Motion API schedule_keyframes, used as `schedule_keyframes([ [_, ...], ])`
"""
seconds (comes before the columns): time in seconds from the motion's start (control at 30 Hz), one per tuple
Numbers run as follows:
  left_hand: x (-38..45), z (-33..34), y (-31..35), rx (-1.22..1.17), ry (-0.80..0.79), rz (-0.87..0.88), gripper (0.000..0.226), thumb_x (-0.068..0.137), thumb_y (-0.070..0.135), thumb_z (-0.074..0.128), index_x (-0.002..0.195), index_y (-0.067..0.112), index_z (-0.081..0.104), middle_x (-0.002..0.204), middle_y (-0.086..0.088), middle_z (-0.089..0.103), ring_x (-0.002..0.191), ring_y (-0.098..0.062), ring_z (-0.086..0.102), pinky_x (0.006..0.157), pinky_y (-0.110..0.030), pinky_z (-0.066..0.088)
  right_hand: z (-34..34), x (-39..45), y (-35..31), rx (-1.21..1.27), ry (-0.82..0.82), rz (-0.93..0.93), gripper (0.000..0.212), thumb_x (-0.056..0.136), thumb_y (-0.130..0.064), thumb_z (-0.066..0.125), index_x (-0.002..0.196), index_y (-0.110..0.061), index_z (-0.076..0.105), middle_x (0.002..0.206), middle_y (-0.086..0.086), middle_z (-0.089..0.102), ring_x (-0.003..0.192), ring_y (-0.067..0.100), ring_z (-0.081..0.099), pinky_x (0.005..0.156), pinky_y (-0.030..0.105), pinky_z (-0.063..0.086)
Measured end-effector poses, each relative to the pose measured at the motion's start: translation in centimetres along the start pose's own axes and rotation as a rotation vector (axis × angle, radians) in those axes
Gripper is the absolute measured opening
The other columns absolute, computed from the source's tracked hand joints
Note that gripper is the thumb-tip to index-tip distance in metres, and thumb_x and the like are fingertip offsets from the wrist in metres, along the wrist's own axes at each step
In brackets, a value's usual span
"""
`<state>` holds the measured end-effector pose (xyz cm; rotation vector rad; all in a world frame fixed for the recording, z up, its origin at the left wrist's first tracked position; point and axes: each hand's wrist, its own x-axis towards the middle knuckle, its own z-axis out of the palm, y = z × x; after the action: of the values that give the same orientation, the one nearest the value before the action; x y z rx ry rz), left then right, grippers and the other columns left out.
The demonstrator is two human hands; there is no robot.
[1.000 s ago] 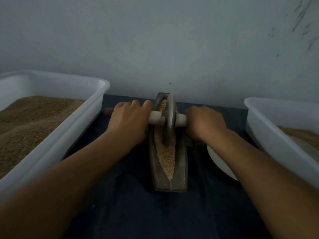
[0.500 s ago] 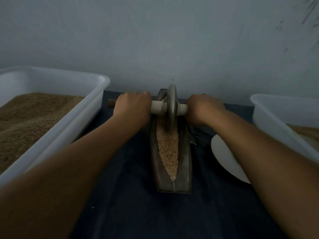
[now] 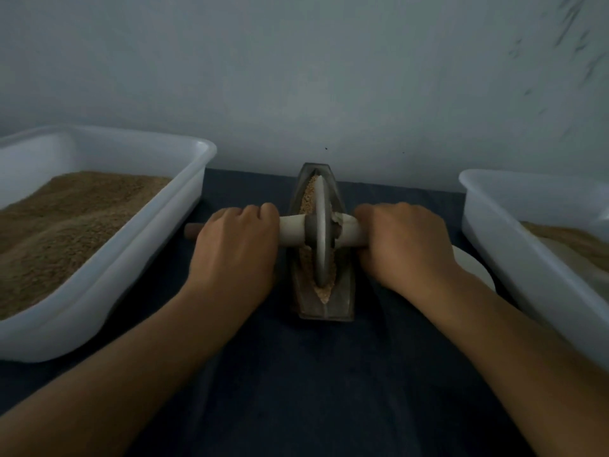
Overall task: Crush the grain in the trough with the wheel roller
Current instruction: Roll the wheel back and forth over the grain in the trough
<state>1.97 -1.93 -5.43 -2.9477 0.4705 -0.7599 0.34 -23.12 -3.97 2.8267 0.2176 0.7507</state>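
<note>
We grip the axle with both fists, left hand (image 3: 235,247) and right hand (image 3: 403,245) either side of the wheel roller (image 3: 321,230), which sits in the trough (image 3: 344,291) between them. Grain (image 3: 308,196) beyond the wheel looks whole: crushing under way, plenty left.
</note>
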Motion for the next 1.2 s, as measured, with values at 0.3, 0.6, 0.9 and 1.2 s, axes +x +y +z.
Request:
schedule_keyframes([
  [0.3,0.6,-0.1,-0.1,0.015,0.014,0.093,0.035,0.082,0.032,0.071,0.102,0.022,0.044,0.1,0.002,0.06,0.087,-0.016,0.055,0.077,-0.028,0.034,1.1,-0.6,0.5,0.039,0.045,0.005,0.018,0.078,-0.032,0.073,0.089,-0.023,0.061,0.075,-0.003,0.062,0.064,0.022,0.056,0.05,0.028,0.014],
  [0.6,8.1,3.4,-0.5,0.06,-0.107,0.075,0.031,0.086,0.024,0.067,0.106,0.015,0.045,0.099,-0.007,0.065,0.089,-0.027,0.062,0.07,-0.034,0.038,5.5,7.3,2.4,0.063,-0.22,0.092,0.019,0.078,-0.035,0.068,0.096,-0.032,0.062,0.098,0.0,0.067,0.091,0.027,0.064,0.061,0.029,0.032],
  [0.9,12.5,4.0,-0.9,0.017,-0.256,0.031,0.037,0.089,0.024,0.067,0.121,0.014,0.053,0.113,-0.011,0.062,0.102,-0.03,0.061,0.07,-0.036,0.041,6.7,12.6,3.8,0.086,-0.464,0.091,0.025,0.08,-0.037,0.068,0.104,-0.031,0.067,0.094,0.001,0.063,0.071,0.021,0.054,0.054,0.023,0.035],
  [1.2,8.8,2.3,-1.4,-0.023,-0.328,0.05,0.035,0.084,0.037,0.069,0.114,0.023,0.055,0.104,-0.004,0.061,0.089,-0.024,0.057,0.068,-0.036,0.04,4.6,6.8,2.0,-0.008,-0.159,0.051,0.017,0.079,-0.033,0.069,0.094,-0.028,0.065,0.088,0.003,0.066,0.072,0.024,0.059,0.053,0.025,0.025],
])
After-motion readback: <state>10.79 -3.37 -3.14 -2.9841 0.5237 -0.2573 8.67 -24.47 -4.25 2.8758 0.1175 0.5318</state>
